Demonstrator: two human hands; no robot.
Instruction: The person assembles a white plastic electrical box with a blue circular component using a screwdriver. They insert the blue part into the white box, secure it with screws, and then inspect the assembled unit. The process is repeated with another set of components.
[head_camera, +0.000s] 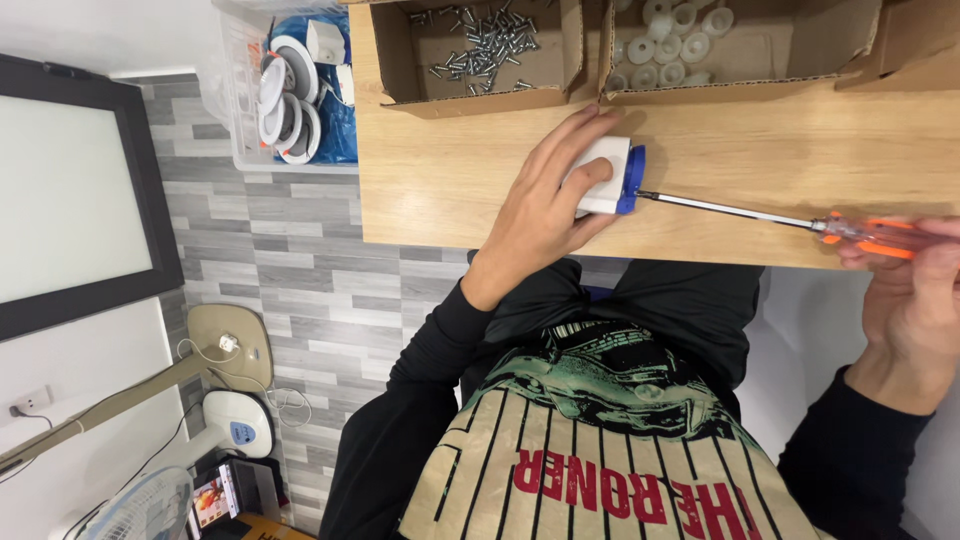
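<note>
Nearest the lens, my striped shirt (600, 470) fills the lower frame. Beyond it, one wooden table (450, 180) carries two cardboard boxes: one of screws (480, 50), one of white plastic washers (670, 45). My left hand (545, 210) presses one white-and-blue part (610, 175) flat near the table's front edge. My right hand (910, 300), off the edge, grips one orange-handled screwdriver (760, 215), tip touching the part's blue end.
</note>
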